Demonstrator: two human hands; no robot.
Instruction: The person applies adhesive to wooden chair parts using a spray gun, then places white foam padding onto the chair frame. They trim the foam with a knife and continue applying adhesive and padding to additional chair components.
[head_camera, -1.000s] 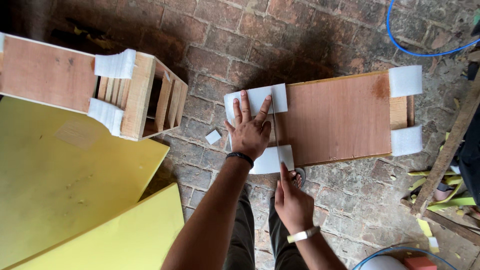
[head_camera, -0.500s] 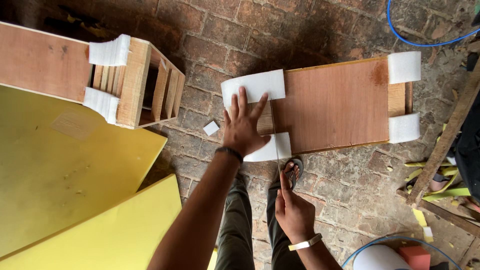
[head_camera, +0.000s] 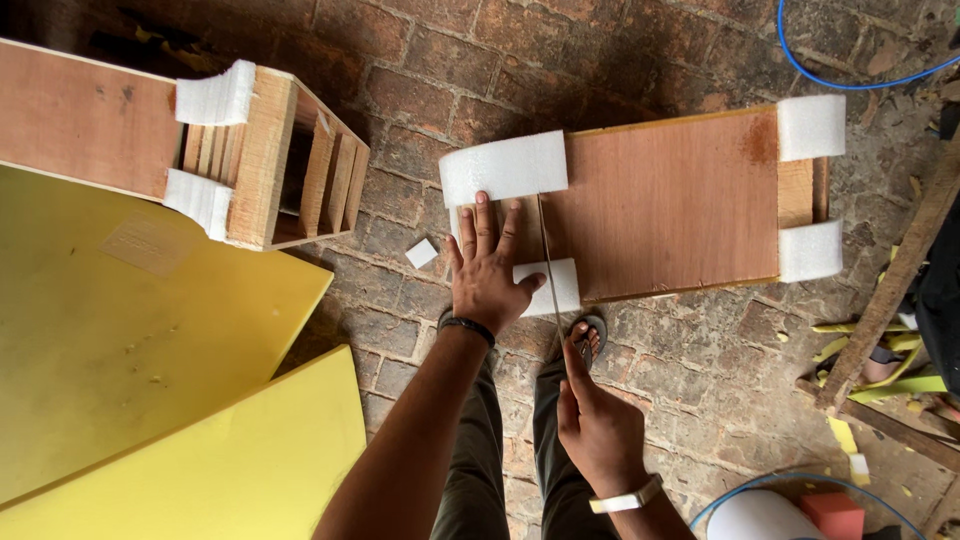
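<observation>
- My left hand (head_camera: 487, 272) lies flat, fingers spread, on the wooden crate (head_camera: 665, 205) on the brick floor (head_camera: 640, 60).
- My right hand (head_camera: 597, 425) is closed on a thin blade (head_camera: 548, 265) beside the white foam pad (head_camera: 549, 286).

A second wooden crate (head_camera: 150, 140) lies on the brick floor (head_camera: 420, 60) toward its upper left corner, with white foam pads (head_camera: 212, 98) on the corners of its open end, and two yellow boards (head_camera: 130, 350) overlap below it along the left edge. A small white foam scrap (head_camera: 421, 252) lies loose on the bricks just right of the boards. A blue hose (head_camera: 840, 80) curves across the upper right corner, a wooden slat (head_camera: 880, 300) runs along the right edge with yellow strips (head_camera: 880, 385) beside it, and a white roll (head_camera: 760, 515) and a red block (head_camera: 832, 515) sit at the lower right.
</observation>
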